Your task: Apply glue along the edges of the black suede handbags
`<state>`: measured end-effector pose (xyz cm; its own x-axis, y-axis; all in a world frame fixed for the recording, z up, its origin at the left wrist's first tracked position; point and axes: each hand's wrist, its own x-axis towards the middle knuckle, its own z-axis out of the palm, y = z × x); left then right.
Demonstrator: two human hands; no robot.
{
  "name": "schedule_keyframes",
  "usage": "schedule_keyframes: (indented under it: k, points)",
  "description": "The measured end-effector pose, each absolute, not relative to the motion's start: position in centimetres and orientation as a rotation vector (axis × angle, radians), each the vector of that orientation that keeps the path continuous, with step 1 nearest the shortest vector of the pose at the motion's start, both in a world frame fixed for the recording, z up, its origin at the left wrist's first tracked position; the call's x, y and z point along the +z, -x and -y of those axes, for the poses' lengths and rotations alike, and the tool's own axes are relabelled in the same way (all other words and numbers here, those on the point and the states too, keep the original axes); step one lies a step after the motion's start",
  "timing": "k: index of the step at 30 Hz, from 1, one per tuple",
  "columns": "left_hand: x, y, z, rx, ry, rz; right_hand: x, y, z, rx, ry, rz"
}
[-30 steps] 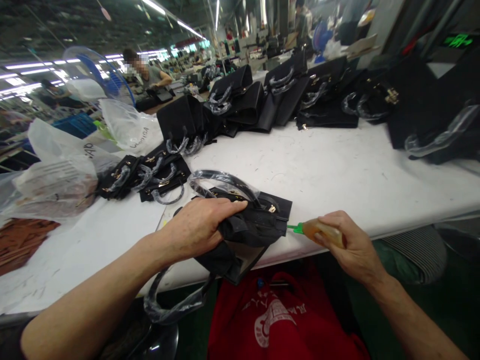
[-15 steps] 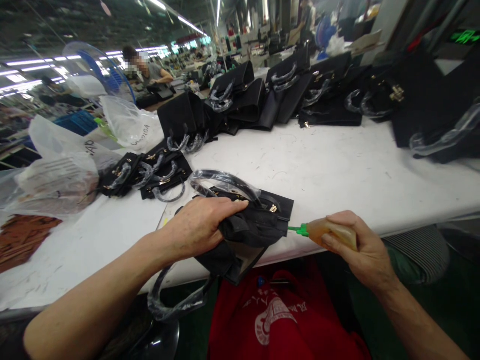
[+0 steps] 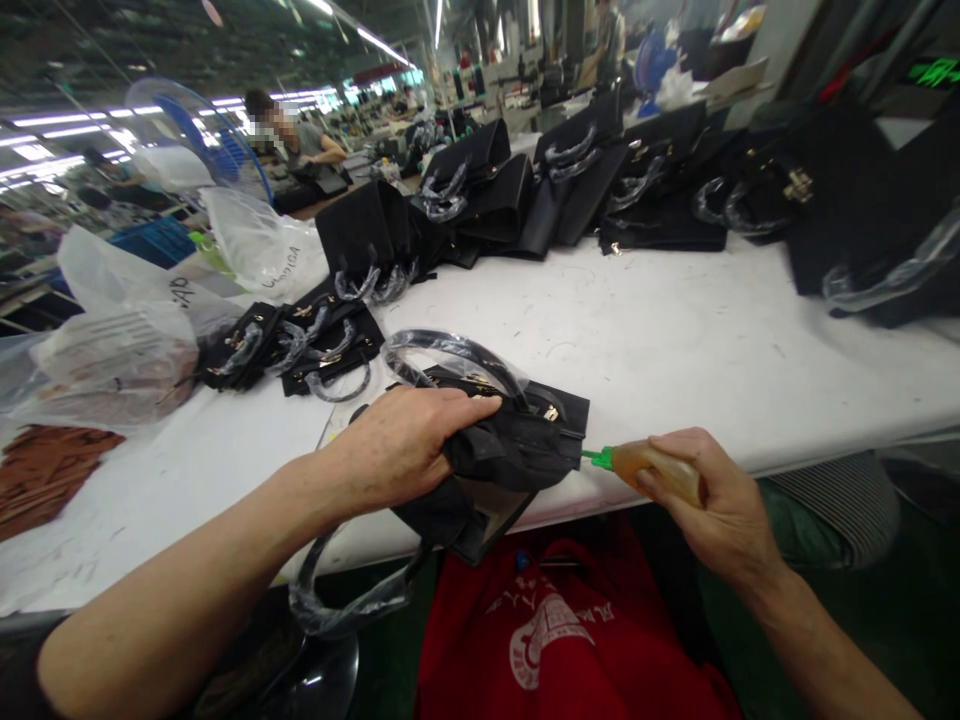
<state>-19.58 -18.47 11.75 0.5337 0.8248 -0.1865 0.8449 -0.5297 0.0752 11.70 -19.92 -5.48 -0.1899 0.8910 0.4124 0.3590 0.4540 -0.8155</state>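
My left hand (image 3: 409, 440) grips a black handbag (image 3: 517, 455) at the table's front edge, thumb on top and the other fingers hidden beneath. One plastic-wrapped handle (image 3: 457, 345) arches over the bag's far side; the second handle (image 3: 352, 610) hangs off the front edge. Gold hardware (image 3: 551, 412) shows near its right end. My right hand (image 3: 712, 500) is wrapped round a squeeze bottle (image 3: 649, 470) of amber liquid. The bottle lies sideways, its green nozzle (image 3: 600, 457) pointing left at the bag's right edge; whether the tip touches, I cannot tell.
Several black handbags with wrapped handles (image 3: 480, 200) line the back of the white table (image 3: 675, 330). Smaller bags (image 3: 300, 350) lie at left, beside clear plastic bags (image 3: 127, 350) and brown pieces (image 3: 52, 475). A blue fan (image 3: 199, 140) and a seated person (image 3: 300, 140) are farther back.
The bottle in my right hand has shifted slightly left, its nozzle tip closer against the bag's right edge. My left hand keeps its hold, and the bag has barely moved.
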Motion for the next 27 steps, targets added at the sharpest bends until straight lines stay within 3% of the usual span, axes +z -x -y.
schedule_keyframes:
  k: [21,27]
  points:
    - [12.2,19.6,18.7,-0.186,-2.617,-1.414,-6.3,-13.1,19.6,1.101,1.175,1.621]
    - [12.0,19.8,18.7,-0.160,-2.621,-1.398,-6.3,-13.2,19.3,0.965,1.265,1.543]
